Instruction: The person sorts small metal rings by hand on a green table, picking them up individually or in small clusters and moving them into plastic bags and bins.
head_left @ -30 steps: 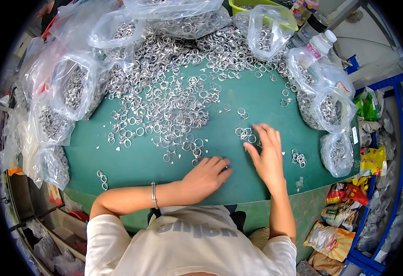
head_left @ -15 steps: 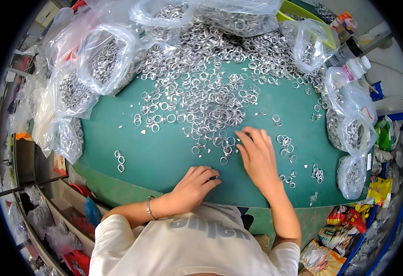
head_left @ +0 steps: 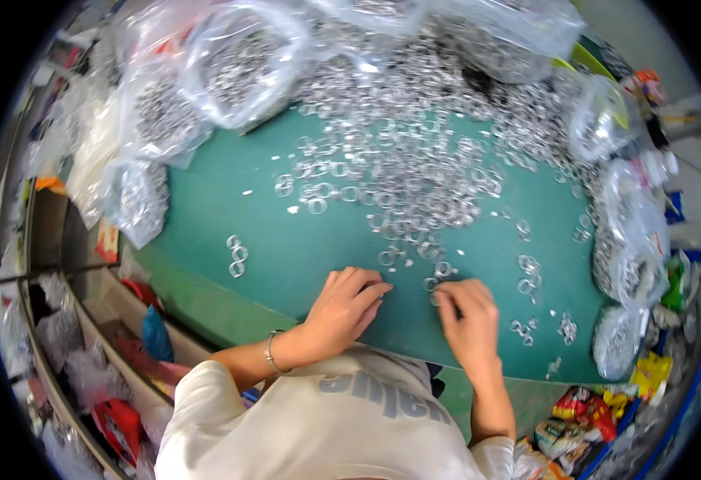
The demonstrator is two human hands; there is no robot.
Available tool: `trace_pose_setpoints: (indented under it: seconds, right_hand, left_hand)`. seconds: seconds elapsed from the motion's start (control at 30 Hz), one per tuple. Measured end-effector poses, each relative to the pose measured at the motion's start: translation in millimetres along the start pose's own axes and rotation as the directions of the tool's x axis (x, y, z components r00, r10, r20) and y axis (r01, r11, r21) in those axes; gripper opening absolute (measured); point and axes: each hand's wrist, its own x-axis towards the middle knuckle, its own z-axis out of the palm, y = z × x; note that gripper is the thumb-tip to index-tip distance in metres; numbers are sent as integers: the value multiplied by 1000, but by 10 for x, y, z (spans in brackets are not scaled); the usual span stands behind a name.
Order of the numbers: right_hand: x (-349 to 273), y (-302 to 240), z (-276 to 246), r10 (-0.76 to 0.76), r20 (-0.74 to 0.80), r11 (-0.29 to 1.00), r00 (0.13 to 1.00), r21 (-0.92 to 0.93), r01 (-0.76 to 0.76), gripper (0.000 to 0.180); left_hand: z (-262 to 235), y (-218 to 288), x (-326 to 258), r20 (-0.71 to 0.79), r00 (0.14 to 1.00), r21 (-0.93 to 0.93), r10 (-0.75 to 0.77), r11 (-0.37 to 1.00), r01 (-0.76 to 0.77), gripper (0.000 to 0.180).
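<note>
A heap of silver metal rings (head_left: 414, 176) covers the middle of a green tabletop (head_left: 206, 200) and thins out toward me. My right hand (head_left: 470, 320) is at the near end of the heap, its thumb and forefinger pinched at a metal ring (head_left: 436, 296); another ring (head_left: 443, 270) lies just beyond the fingertips. Close to the table's front edge, my left hand (head_left: 342, 312) has its fingers curled together, and whatever they may hold is hidden. Small ring groups lie apart: one group (head_left: 237, 256) at the left, others (head_left: 529, 274) at the right.
Clear plastic bags of rings line the left (head_left: 138, 196), the back (head_left: 246, 68) and the right side (head_left: 618, 340) of the table. Bottles (head_left: 658, 164) stand at the far right. Open boxes (head_left: 110, 320) sit below on the left, coloured packets (head_left: 586, 412) on the right.
My right hand has drawn back toward me from the heap, its fingers now pinched at a ring. My left hand stays near the table edge. The whole view has shifted and is a little blurred.
</note>
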Motion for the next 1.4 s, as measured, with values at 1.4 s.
trace_pose_setpoints:
  seconds: [1.4]
  right_hand:
    - [730,-155,592,-139,48,916,989,-372,147,53]
  left_hand:
    - [-1332,-1559,-165,-575,816,373,-49,872,316,24]
